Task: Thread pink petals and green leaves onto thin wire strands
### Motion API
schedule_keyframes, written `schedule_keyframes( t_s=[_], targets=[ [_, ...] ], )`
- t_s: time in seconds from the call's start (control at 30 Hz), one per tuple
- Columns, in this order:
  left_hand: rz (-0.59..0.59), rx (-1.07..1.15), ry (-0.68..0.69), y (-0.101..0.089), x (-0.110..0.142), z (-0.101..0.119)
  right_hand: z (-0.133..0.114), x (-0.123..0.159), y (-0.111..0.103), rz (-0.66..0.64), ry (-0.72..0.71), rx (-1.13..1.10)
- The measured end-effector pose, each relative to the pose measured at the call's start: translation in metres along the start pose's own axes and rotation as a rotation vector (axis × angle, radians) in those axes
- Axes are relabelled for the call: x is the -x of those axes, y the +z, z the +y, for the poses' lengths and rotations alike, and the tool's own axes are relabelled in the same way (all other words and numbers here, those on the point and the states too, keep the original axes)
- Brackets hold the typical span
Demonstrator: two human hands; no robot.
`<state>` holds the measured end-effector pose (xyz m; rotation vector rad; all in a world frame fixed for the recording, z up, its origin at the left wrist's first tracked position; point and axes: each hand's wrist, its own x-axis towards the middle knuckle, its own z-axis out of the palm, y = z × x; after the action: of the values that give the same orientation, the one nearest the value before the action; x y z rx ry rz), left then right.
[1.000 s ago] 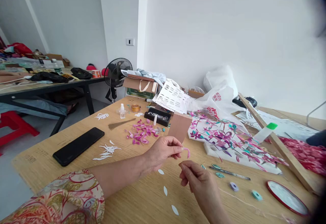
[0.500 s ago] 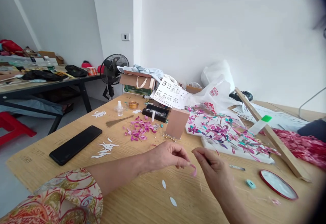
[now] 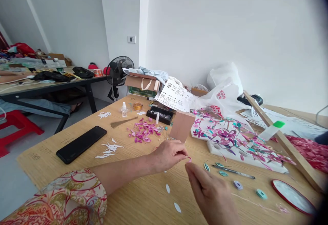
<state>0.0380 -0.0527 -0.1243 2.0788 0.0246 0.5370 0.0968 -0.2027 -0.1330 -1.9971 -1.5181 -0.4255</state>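
Pinching pink petal [image 3: 189,158] in left hand [image 3: 167,155] grip | right hand [image 3: 208,192] just beside, grip state unclear | over worktop [image 3: 143,197] near edge

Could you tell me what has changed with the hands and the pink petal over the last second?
The left hand keeps its pinch on the pink petal, which now sits lower than a second ago. The right hand has drawn back just below it. The black phone and loose petal pile lie as before.
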Motion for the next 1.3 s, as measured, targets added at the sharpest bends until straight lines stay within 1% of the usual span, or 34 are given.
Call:
schedule_keyframes(
  t_s=[0.03,0.07,0.1,0.17,0.2,0.27,0.33,0.47,0.53,0.57,0.63,0.67,0.73,0.77,0.83,0.87,0.9,0.97,1.03,1.07,1.1,1.17,1.23,1.3],
  targets=[
    [-0.054,-0.032,0.029,0.000,0.001,0.002,0.004,-0.002,-0.005,0.038,0.005,0.026],
    [-0.111,-0.018,0.030,0.000,0.002,0.004,0.008,-0.003,-0.010,0.071,0.027,0.041],
    [-0.165,0.037,0.003,0.000,0.003,0.007,0.013,-0.005,-0.014,0.094,0.065,0.045],
    [-0.240,0.236,-0.114,0.001,0.004,0.011,0.024,-0.008,-0.016,0.105,0.167,0.013],
    [-0.253,0.358,-0.184,0.001,0.005,0.013,0.029,-0.009,-0.015,0.091,0.218,-0.020],
    [-0.219,0.575,-0.292,0.002,0.005,0.017,0.035,-0.009,-0.008,0.039,0.288,-0.102],
    [-0.146,0.706,-0.339,0.002,0.005,0.019,0.036,-0.006,0.002,-0.017,0.303,-0.173],
    [-0.027,0.776,-0.342,0.001,0.003,0.015,0.026,-0.001,0.020,-0.057,0.282,-0.243],
    [0.037,0.738,-0.330,0.001,0.001,0.010,0.018,0.001,0.024,-0.067,0.255,-0.266],
    [0.066,0.685,-0.321,0.001,0.000,0.008,0.013,0.001,0.024,-0.074,0.226,-0.270],
    [0.114,0.491,-0.263,0.001,-0.001,0.002,0.004,0.002,0.023,-0.071,0.144,-0.246],
    [0.120,0.362,-0.209,0.001,-0.002,0.000,0.000,0.002,0.020,-0.064,0.096,-0.217],
    [0.092,0.113,-0.063,0.000,-0.002,-0.003,-0.004,0.002,0.012,-0.032,0.018,-0.140],
    [0.060,0.016,0.007,-0.001,-0.001,-0.003,-0.004,0.001,0.007,-0.010,-0.006,-0.104],
    [-0.043,-0.081,0.093,-0.003,0.000,-0.001,0.000,-0.002,-0.005,0.046,-0.013,-0.050],
    [-0.096,-0.081,0.101,-0.003,0.001,0.001,0.004,-0.004,-0.010,0.077,0.010,-0.036],
    [-0.146,-0.048,0.082,-0.003,0.001,0.003,0.010,-0.006,-0.015,0.102,0.054,-0.028],
    [-0.225,0.126,-0.028,-0.002,0.003,0.008,0.023,-0.008,-0.018,0.117,0.172,-0.040],
    [-0.256,0.388,-0.186,0.000,0.004,0.013,0.035,-0.009,-0.015,0.095,0.285,-0.099],
    [-0.247,0.512,-0.253,0.001,0.005,0.015,0.040,-0.009,-0.010,0.075,0.321,-0.144],
    [-0.226,0.612,-0.301,0.001,0.006,0.017,0.043,-0.008,-0.005,0.054,0.341,-0.195],
    [-0.149,0.728,-0.345,0.001,0.006,0.019,0.044,-0.006,0.007,0.010,0.345,-0.282],
    [-0.048,0.768,-0.349,0.001,0.004,0.017,0.039,-0.003,0.018,-0.025,0.327,-0.315],
    [0.052,0.758,-0.336,0.000,0.002,0.013,0.028,-0.001,0.025,-0.042,0.284,-0.306]
  ],
)
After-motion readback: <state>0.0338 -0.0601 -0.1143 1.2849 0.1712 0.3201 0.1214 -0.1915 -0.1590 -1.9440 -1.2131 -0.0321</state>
